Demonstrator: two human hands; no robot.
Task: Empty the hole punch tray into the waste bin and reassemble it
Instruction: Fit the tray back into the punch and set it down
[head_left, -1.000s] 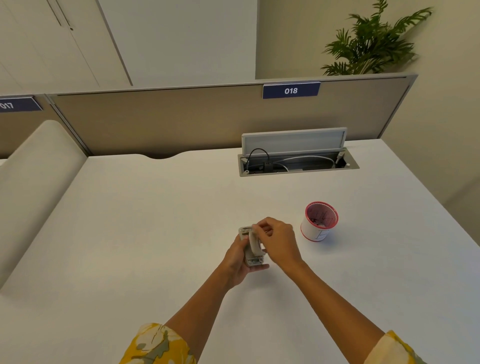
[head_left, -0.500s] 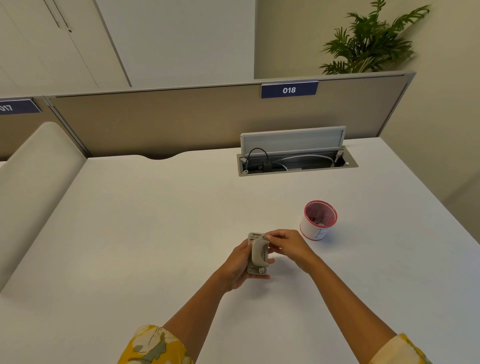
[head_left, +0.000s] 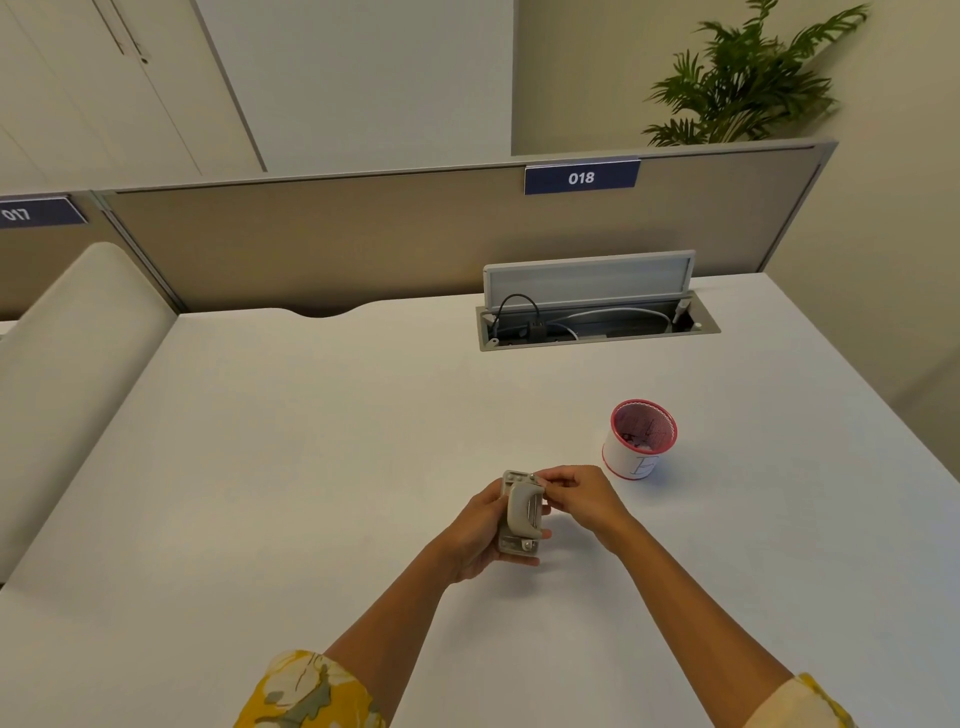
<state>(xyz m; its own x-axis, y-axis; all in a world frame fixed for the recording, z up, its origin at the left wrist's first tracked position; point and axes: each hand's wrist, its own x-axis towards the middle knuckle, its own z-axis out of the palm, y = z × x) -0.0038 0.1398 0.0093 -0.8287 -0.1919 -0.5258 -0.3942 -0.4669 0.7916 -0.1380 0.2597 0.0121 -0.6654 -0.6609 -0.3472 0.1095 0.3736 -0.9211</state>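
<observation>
A small grey hole punch (head_left: 521, 512) is held just above the white desk (head_left: 311, 441), its handle facing up toward me. My left hand (head_left: 480, 525) wraps around its left side from below. My right hand (head_left: 579, 496) pinches the punch's upper right edge with fingertips. The tray underneath is hidden by the punch body and my fingers. A small round waste bin (head_left: 640, 439) with a red rim and white wall stands to the right, a short way beyond my right hand, with scraps inside.
An open cable hatch (head_left: 597, 312) with wires sits at the back of the desk below the beige divider (head_left: 363, 234) labelled 018. A padded cream bolster (head_left: 67, 364) runs along the left edge. A potted plant (head_left: 748, 78) stands behind the divider.
The punch has been turned handle-up in my left hand. My right hand slid from over the top of the punch to its upper right edge.
</observation>
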